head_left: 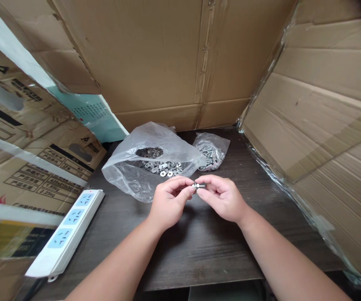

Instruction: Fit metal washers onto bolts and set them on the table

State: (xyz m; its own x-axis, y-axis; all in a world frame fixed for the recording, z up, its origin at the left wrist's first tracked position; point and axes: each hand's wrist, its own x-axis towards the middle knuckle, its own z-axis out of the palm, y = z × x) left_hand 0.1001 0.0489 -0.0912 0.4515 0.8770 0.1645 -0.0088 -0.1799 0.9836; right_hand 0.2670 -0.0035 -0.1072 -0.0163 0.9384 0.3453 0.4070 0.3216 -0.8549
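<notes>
A small metal bolt (202, 185) is held sideways above the table between my two hands, with what looks like a washer and nut around it. My left hand (170, 200) pinches its left end between thumb and forefinger. From the other side, the thumb and forefinger of my right hand (226, 198) close on the same bolt. Just beyond my hands, an open clear plastic bag (126, 167) holds a heap of flat metal washers (164, 167). Behind and to its right lies a smaller plastic bag (222, 146) with many metal bolts (210, 156) inside.
A white power strip (80, 225) lies on the dark wooden table (218, 255) at the left. Cardboard walls (155, 54) enclose the table at the back and both sides. A light blue printed sheet (95, 113) leans in the back left corner.
</notes>
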